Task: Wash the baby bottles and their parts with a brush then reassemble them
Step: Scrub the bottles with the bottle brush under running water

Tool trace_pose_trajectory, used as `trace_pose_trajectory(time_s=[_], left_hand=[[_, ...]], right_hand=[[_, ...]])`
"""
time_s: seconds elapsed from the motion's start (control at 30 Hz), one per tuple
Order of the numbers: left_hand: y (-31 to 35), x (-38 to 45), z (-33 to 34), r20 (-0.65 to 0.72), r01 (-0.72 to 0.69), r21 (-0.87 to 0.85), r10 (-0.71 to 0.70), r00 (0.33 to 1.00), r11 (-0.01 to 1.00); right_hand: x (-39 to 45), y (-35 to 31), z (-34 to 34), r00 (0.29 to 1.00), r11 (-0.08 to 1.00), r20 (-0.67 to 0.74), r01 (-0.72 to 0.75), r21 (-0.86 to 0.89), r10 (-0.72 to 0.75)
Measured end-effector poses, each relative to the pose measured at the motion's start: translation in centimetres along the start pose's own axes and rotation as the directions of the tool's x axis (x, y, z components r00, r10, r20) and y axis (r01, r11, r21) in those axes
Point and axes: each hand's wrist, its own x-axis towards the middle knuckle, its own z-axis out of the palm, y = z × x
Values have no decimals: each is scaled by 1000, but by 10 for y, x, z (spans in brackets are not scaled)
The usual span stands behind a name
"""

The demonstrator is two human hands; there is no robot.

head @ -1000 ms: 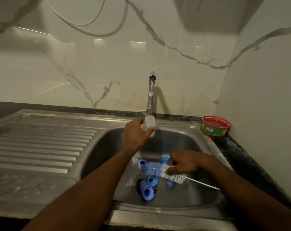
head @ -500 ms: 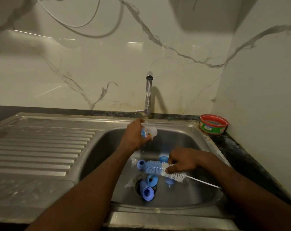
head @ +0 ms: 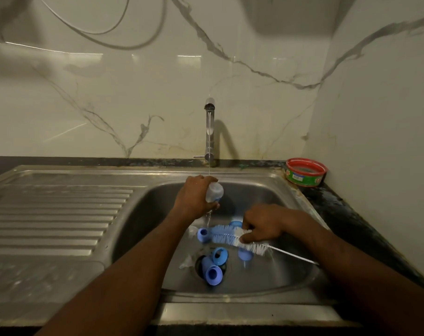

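**Bottle held under the tap, brush held low in the basin**

The fingers of the left hand are curled round a clear baby bottle, gripping it tilted over the back of the sink, directly below the spout. A thin stream of water falls from the tap onto the bottle and runs off beneath the hand. The fingers of the right hand are bent down and pinch the bottle brush near the middle of its bristled part; thumb and fingertips press into the bristles. The brush lies almost flat across the basin floor, its blue and white bristles pointing left and its thin wire handle running out to the right under the right forearm.

Around the brush lie the loose blue parts: one ring touching the brush tip at the left, one part just behind the bristles, one just in front of them. Two more blue parts sit over the drain opening, one leaning against the other. Pale translucent pieces beside the drain are too indistinct to identify.

To the left of the basin is the ribbed draining board. On the dark counter at the right rear corner stands a round red-rimmed green tub, well apart from both hands. Veined marble panels form the wall behind.
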Motion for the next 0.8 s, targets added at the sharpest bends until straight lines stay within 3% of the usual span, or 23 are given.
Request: trace_pose_trajectory(time_s=[0.2, 0.53, 0.7, 0.8], left_hand=[[6, 0, -2, -14, 30, -102, -31, 999, 994], [-1, 2, -1, 30, 225, -155, -223, 974, 962], [-3, 4, -1, 59, 294, -256, -288, 956, 921], [-2, 5, -1, 63, 300, -253, -294, 954, 920]], right_hand=[[-1, -5, -3, 998, 999, 51, -26, 27, 24], [-6, -7, -6, 995, 995, 26, -91, -36, 92], [-10, -3, -6, 972, 969, -72, -230, -93, 224], [-13, 0, -4, 927, 941, -202, -334, -58, 317]])
